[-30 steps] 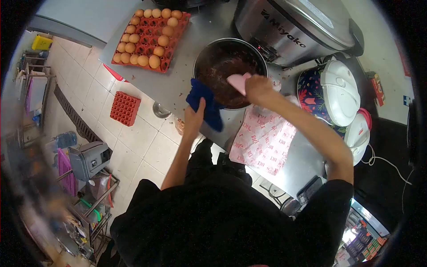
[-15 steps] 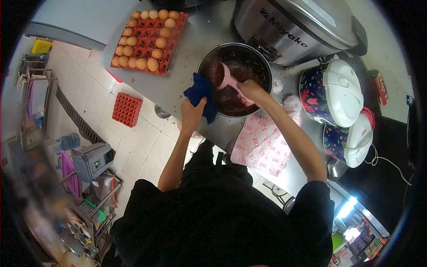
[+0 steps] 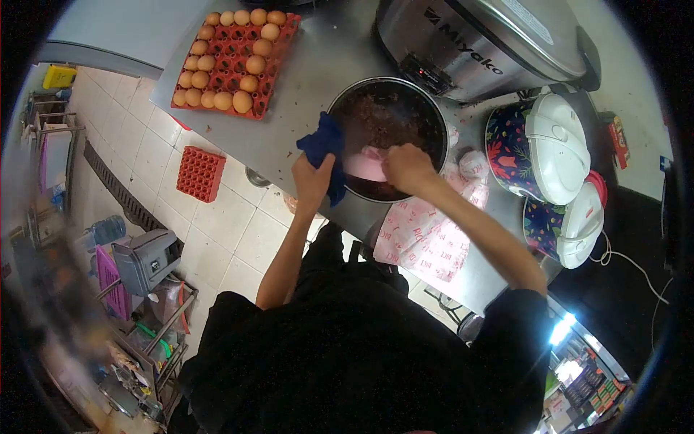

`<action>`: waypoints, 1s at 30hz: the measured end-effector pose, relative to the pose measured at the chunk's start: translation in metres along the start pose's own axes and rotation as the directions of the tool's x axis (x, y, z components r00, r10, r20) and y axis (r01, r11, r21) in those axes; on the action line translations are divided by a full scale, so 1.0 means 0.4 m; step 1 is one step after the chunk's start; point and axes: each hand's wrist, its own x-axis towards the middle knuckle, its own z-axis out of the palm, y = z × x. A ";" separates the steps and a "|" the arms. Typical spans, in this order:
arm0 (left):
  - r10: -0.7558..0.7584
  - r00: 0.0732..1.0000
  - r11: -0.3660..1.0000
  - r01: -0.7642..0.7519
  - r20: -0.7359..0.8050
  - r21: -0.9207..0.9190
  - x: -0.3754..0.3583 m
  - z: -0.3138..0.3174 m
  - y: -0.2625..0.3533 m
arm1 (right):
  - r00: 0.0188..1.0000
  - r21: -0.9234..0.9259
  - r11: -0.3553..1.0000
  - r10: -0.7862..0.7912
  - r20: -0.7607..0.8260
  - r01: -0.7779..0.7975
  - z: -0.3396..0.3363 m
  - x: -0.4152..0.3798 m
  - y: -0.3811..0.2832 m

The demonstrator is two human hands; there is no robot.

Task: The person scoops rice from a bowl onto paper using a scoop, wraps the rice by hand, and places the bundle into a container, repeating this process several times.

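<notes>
A round metal pot (image 3: 438, 116) stands on the steel counter, with dark reddish-brown food (image 3: 383, 119) inside. My left hand (image 3: 312, 181) grips a dark blue cloth (image 3: 322, 145) against the pot's left rim. Closed round the handle of a pink scoop (image 3: 363, 166), my right hand (image 3: 409, 169) is over the lower part of the pot. The scoop is low inside the pot, its bowl at the left of my right hand. Patterned pink-and-white paper (image 3: 426, 239) lies at the pot's near side, partly beneath my right forearm.
A red tray of eggs (image 3: 267, 79) sits at the counter's upper left. Behind the pot is a large Miyako cooker (image 3: 463, 54). Two patterned containers with white lids (image 3: 557, 148) stand at the right. On the tiled floor lies an empty red egg tray (image 3: 200, 173).
My right hand has turned the scoop over and lowered it into the near part of the pot. The food now shows heaped towards the far side. My left hand still holds the cloth.
</notes>
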 end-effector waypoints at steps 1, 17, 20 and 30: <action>-0.002 1.000 1.000 0.002 0.000 -0.003 0.006 -0.003 0.005 | 0.999 0.059 0.998 -0.020 -0.050 0.023 0.018 0.010 0.011; 0.036 0.985 0.999 -0.034 0.167 -0.019 0.062 -0.030 -0.020 | 0.874 -0.285 0.864 -0.466 -0.139 0.415 0.009 -0.011 0.044; 0.075 0.985 0.997 -0.076 0.156 0.005 0.070 -0.028 0.001 | 0.929 -0.499 0.837 -0.338 -0.149 0.224 -0.064 0.004 0.052; 0.095 0.995 0.960 -0.096 0.017 0.264 0.075 0.012 -0.014 | 0.993 -0.237 0.965 0.115 0.015 -0.109 0.008 -0.054 0.043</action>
